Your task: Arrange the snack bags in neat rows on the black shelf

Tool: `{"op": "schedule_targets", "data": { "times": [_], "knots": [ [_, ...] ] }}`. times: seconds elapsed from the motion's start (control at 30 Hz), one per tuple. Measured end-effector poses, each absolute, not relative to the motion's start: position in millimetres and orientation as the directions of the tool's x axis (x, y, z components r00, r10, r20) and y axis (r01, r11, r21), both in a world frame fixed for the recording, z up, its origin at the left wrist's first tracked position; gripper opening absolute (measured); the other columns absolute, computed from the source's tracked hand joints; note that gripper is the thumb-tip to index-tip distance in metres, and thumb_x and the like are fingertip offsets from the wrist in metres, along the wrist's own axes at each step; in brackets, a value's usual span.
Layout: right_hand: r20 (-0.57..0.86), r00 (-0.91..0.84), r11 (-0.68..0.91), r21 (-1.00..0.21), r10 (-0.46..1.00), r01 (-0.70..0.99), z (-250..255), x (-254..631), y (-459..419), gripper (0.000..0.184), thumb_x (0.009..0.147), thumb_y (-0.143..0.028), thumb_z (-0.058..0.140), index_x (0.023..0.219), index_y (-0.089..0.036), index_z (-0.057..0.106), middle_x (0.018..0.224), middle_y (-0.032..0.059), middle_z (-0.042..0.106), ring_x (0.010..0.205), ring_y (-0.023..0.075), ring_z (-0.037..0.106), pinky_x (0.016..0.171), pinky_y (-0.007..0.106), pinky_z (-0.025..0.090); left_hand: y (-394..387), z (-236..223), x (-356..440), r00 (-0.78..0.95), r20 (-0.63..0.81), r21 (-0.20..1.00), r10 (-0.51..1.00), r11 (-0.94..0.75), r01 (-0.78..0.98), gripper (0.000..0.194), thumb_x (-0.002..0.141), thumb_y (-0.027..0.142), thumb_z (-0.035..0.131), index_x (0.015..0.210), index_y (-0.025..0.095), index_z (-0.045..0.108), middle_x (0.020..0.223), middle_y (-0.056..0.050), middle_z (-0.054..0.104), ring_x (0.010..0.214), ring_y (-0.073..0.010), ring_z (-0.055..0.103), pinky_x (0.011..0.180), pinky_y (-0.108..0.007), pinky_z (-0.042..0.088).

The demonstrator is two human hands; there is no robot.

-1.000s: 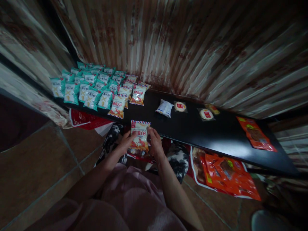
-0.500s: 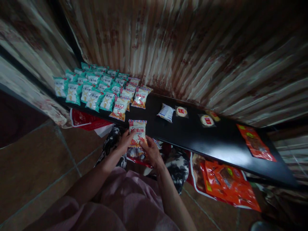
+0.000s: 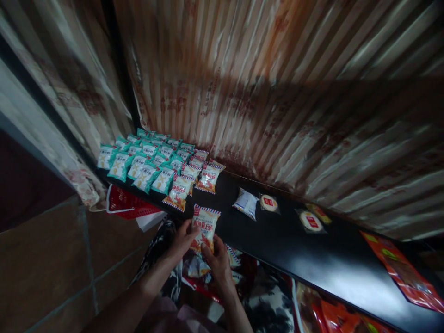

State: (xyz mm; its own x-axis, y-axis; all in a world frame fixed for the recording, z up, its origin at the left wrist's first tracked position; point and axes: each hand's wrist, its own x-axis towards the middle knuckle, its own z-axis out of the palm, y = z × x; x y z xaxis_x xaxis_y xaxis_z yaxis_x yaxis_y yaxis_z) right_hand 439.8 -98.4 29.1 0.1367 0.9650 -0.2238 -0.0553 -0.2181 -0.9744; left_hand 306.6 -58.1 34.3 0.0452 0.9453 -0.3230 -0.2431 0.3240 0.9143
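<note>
Both of my hands hold one orange-and-white snack packet [image 3: 205, 225] upright at the near edge of a long black shelf [image 3: 294, 249]. My left hand [image 3: 183, 239] grips its lower left side and my right hand [image 3: 217, 256] pinches its bottom edge. Just beyond it on the shelf stand rows of the same orange packets [image 3: 194, 178], and left of those several teal packets [image 3: 145, 159] in neat rows.
A small white packet [image 3: 245, 202], two round wrapped cakes [image 3: 269, 203] [image 3: 310, 220] and a flat orange pouch [image 3: 404, 273] lie further right on the shelf. Corrugated rusty sheeting [image 3: 277, 106] backs it. Below are a red basket [image 3: 121, 206], loose packets and orange bags [image 3: 333, 314] on a tiled floor.
The view has tilted up and left. The packet in my hands has come up toward the shelf edge, and my right hand has slid from its side to its bottom edge.
</note>
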Motion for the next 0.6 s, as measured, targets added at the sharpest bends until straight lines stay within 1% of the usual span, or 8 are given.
{"op": "schedule_targets", "data": {
  "times": [0.07, 0.17, 0.23, 0.33, 0.47, 0.6],
  "knots": [
    [-0.222, 0.09, -0.222, -0.975, 0.971, -0.014, 35.6, 439.9, -95.1, 0.051, 0.071, -0.051, 0.066, 0.11, -0.019, 0.059, 0.106, 0.0102, 0.069, 0.096, 0.0272, 0.064, 0.078, 0.036, 0.052, -53.0, 33.6, 306.0, 0.026, -0.3, 0.929, 0.954, 0.298, -0.221, 0.043, 0.072, 0.043, 0.068, 0.106, 0.018, 0.059, 0.105, -0.01, 0.068, 0.098, -0.0258, 0.063, 0.083, -0.035, 0.049],
    [-0.223, 0.061, -0.225, -0.973, 0.973, 0.041, 44.5, 442.1, -87.0, 0.047, 0.076, -0.055, 0.06, 0.107, -0.02, 0.061, 0.102, 0.0092, 0.07, 0.093, 0.0259, 0.065, 0.079, 0.035, 0.051, -45.5, 34.3, 306.3, 0.037, -0.226, 0.951, 0.973, 0.229, -0.209, 0.042, 0.074, 0.042, 0.065, 0.108, 0.018, 0.058, 0.106, -0.009, 0.068, 0.099, -0.0254, 0.063, 0.085, -0.035, 0.048],
    [-0.209, 0.055, -0.213, -0.975, 0.976, 0.061, 48.0, 444.4, -80.0, 0.047, 0.073, -0.057, 0.061, 0.104, -0.021, 0.063, 0.098, 0.008, 0.071, 0.088, 0.0254, 0.066, 0.077, 0.034, 0.051, -41.0, 34.5, 307.1, 0.054, -0.171, 0.963, 0.984, 0.179, -0.201, 0.042, 0.077, 0.042, 0.063, 0.11, 0.018, 0.057, 0.108, -0.01, 0.067, 0.1, -0.0253, 0.062, 0.086, -0.035, 0.048],
    [-0.197, 0.07, -0.202, -0.976, 0.978, 0.084, 49.6, 448.0, -69.5, 0.048, 0.07, -0.058, 0.065, 0.1, -0.021, 0.064, 0.093, 0.0073, 0.072, 0.085, 0.0252, 0.066, 0.074, 0.034, 0.051, -34.8, 33.6, 309.2, 0.067, -0.127, 0.975, 0.99, 0.137, -0.173, 0.043, 0.078, 0.043, 0.061, 0.113, 0.018, 0.056, 0.11, -0.01, 0.067, 0.1, -0.025, 0.062, 0.085, -0.034, 0.048],
    [-0.199, 0.118, -0.217, -0.963, 0.973, 0.162, 47.7, 452.8, -58.7, 0.05, 0.068, -0.059, 0.065, 0.097, -0.019, 0.065, 0.087, 0.0075, 0.072, 0.08, 0.0252, 0.066, 0.071, 0.033, 0.05, -27.6, 32.6, 313.5, 0.044, -0.13, 0.985, 0.99, 0.134, -0.11, 0.043, 0.078, 0.042, 0.06, 0.115, 0.02, 0.055, 0.108, -0.008, 0.067, 0.097, -0.0242, 0.063, 0.083, -0.034, 0.048],
    [-0.179, 0.129, -0.202, -0.958, 0.975, 0.201, 44.2, 455.4, -50.2, 0.047, 0.067, -0.06, 0.065, 0.092, -0.02, 0.066, 0.087, 0.0073, 0.072, 0.081, 0.0253, 0.066, 0.071, 0.032, 0.049, -21.9, 35.4, 317.1, -0.025, -0.146, 0.989, 0.989, 0.146, -0.004, 0.039, 0.077, 0.039, 0.059, 0.112, 0.021, 0.058, 0.107, -0.008, 0.068, 0.099, -0.0245, 0.062, 0.086, -0.033, 0.046]
  ]
}}
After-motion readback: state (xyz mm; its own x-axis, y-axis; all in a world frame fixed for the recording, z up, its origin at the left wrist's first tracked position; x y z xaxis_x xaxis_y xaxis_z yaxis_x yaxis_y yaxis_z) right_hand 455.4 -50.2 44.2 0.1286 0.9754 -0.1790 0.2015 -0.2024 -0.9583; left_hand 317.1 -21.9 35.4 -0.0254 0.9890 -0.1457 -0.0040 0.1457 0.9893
